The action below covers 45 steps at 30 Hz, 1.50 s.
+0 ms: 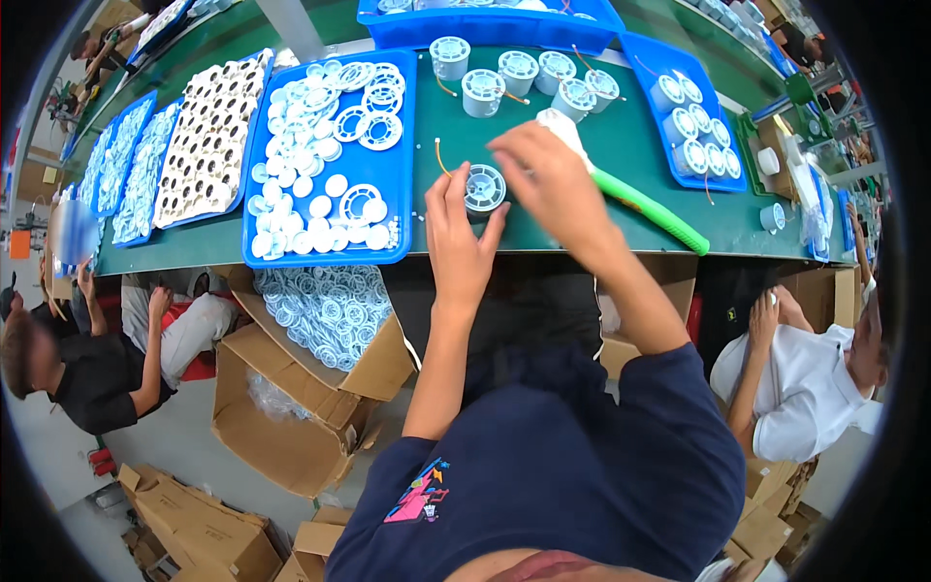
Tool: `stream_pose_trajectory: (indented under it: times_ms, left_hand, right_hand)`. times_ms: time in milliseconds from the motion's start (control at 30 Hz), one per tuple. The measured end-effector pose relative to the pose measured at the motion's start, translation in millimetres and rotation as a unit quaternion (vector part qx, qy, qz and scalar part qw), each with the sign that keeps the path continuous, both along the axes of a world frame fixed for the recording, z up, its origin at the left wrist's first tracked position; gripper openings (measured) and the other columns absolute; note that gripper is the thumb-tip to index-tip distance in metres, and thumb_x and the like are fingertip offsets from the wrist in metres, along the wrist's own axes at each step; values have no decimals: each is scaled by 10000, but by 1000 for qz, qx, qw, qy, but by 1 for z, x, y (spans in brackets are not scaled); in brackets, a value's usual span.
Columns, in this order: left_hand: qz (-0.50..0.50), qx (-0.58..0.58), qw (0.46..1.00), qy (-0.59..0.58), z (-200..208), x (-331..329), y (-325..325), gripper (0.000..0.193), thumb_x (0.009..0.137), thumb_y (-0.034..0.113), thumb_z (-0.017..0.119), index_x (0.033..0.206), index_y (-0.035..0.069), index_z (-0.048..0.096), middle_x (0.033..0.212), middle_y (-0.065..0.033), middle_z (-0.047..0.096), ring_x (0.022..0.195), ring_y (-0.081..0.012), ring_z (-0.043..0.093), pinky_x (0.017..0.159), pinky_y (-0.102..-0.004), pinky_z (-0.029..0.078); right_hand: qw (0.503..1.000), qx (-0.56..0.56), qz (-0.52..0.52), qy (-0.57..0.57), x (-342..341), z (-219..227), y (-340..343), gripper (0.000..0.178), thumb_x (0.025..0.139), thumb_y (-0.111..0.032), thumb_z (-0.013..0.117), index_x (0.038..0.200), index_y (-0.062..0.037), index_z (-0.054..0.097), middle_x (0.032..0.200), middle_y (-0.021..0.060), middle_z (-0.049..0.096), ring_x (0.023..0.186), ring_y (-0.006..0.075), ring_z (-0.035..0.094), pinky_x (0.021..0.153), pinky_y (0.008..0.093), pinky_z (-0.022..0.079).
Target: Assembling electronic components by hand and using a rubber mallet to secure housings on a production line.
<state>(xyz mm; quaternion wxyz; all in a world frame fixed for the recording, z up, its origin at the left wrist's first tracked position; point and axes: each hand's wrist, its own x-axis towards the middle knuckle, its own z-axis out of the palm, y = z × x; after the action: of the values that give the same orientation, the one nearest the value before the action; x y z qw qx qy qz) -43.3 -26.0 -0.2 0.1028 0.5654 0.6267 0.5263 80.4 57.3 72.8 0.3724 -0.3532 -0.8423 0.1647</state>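
Round part point(484, 187) on bench point(630, 145), tray point(325, 155) to its left, similar parts point(524, 73) behind.

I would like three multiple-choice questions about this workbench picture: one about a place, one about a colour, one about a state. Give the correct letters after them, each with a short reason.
1. Where does the blue tray of white discs and rings lie?
A. left of the hands
B. right of the hands
C. on the floor

2. What colour is the tool handle?
A. red
B. green
C. black

3. What does the left hand do?
A. hangs free
B. holds a box
C. holds a round spool on the table

Answers: 1 A, the tray sits left of both hands. 2 B, the handle by the right hand is bright green. 3 C, its fingers touch the spool.
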Motion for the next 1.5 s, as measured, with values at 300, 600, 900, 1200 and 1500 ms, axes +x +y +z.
stream_pose_trajectory:
  times_ms: [300,600,900,1200,1500]
  left_hand:
    - [5,28,999,17,-18,-8,-4,631,808,65,807,1369,-35,536,1322,-262,595,1121,-456,606,924,-504,488]
    - [-28,-24,996,-81,-9,-8,1,655,857,228,815,1375,-26,506,1359,-226,570,1244,-435,569,1019,-477,471]
    - [26,-2,1000,-11,-8,-4,2,605,815,134,834,1308,-38,528,1210,-237,605,1121,-456,585,942,-509,478]
    - [28,-28,999,-35,-3,1,0,672,812,170,859,1374,-3,534,1282,-210,617,1187,-419,594,1000,-484,477]
    - [29,-11,1000,-6,-9,-3,1,661,812,137,845,1378,-19,540,1283,-213,626,1174,-409,621,972,-473,508]
  right_hand:
    - [977,78,159,-114,-84,9,32,218,893,-80,688,1108,-44,698,1055,132,662,963,355,684,828,477,564]
    - [929,91,248,-258,-215,-44,77,288,894,-82,684,1175,-33,652,1174,179,613,1055,395,684,894,491,568]
    - [960,14,222,-172,-209,-52,80,239,915,-89,633,1144,-51,689,1111,228,630,1055,423,672,878,498,548]
    - [985,-19,173,10,-64,11,47,199,909,-126,724,1069,-45,637,1086,121,636,970,330,655,823,409,544]
    - [992,-69,102,21,0,-23,-13,166,874,-91,766,978,-27,653,1092,112,675,993,313,605,856,406,500]
